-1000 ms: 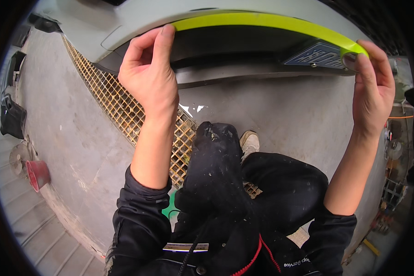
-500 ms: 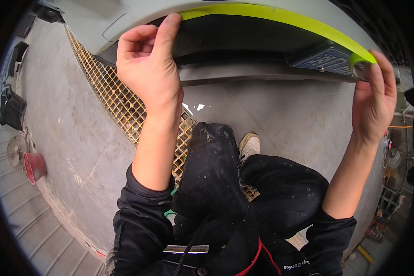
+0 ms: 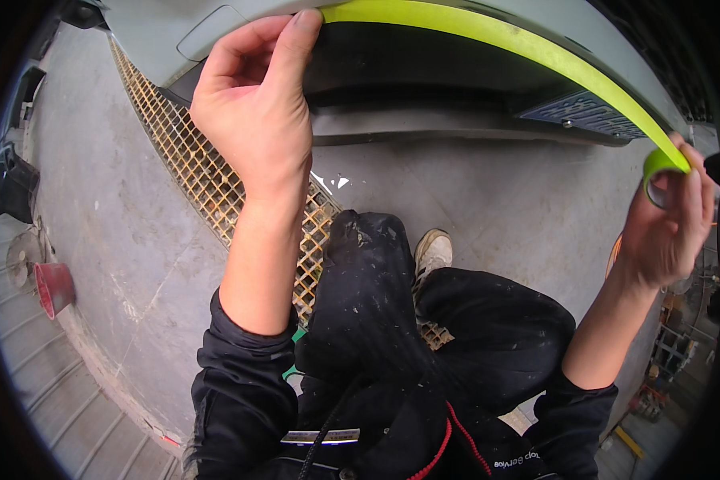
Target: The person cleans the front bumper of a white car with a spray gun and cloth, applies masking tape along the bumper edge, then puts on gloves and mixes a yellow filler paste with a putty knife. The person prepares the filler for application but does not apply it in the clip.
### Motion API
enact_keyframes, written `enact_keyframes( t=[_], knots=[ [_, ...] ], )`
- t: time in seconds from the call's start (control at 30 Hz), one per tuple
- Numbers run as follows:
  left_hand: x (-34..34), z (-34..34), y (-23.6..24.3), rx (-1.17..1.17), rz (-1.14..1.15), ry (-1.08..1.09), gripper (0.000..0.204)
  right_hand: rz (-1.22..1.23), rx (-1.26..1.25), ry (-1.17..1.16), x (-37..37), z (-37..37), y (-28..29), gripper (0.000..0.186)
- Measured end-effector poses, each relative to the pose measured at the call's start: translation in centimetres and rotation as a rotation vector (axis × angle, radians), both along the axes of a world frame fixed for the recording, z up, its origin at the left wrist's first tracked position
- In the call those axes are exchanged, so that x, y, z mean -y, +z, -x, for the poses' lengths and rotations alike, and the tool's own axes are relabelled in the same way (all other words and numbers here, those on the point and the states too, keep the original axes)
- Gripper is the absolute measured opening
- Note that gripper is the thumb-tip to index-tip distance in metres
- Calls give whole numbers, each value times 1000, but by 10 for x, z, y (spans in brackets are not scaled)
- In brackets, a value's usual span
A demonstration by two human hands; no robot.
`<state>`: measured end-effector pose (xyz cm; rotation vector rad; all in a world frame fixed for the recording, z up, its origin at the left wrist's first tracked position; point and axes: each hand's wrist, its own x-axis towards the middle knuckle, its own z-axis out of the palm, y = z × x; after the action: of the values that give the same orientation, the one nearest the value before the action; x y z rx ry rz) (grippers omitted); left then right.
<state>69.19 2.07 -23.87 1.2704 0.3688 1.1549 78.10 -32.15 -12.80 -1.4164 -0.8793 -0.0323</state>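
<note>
My left hand (image 3: 252, 120) pinches the left end of a bright yellow-green tape strip (image 3: 520, 44) at the top, on the lower part of a pale grey bumper (image 3: 156, 36). The strip stretches rightward above black lower trim (image 3: 408, 68) to my right hand (image 3: 664, 224), whose fingers grip the tape roll (image 3: 662, 164) at the right edge. A small blue plate (image 3: 576, 114) is mounted on the trim, just below the strip.
Rusty yellow grating (image 3: 200, 168) crosses the grey concrete floor (image 3: 112, 224) under the bumper. A red bucket (image 3: 54, 288) and black plastic parts (image 3: 14, 180) stand at the left. My knees (image 3: 364, 248) are below my hands. Assorted equipment (image 3: 672, 344) lines the right.
My right hand has moved right and down with the roll, so the visible strip is longer. My left hand has shifted slightly upward, still pinching the end.
</note>
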Motion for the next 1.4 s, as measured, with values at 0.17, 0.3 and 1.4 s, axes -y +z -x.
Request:
enact_keyframes(
  t=[0.17,0.3,1.4],
  knots=[
    [-6,1,-2,-51,-65,32,19,-18,57,-120,-2,25,15,43],
    [-8,0,-2,-30,-56,15,19,-14,40,-201,-1,20,11,38],
    [5,34,-1,-44,527,-898,61,190,393,346,-39,26,18,19]
  ],
)
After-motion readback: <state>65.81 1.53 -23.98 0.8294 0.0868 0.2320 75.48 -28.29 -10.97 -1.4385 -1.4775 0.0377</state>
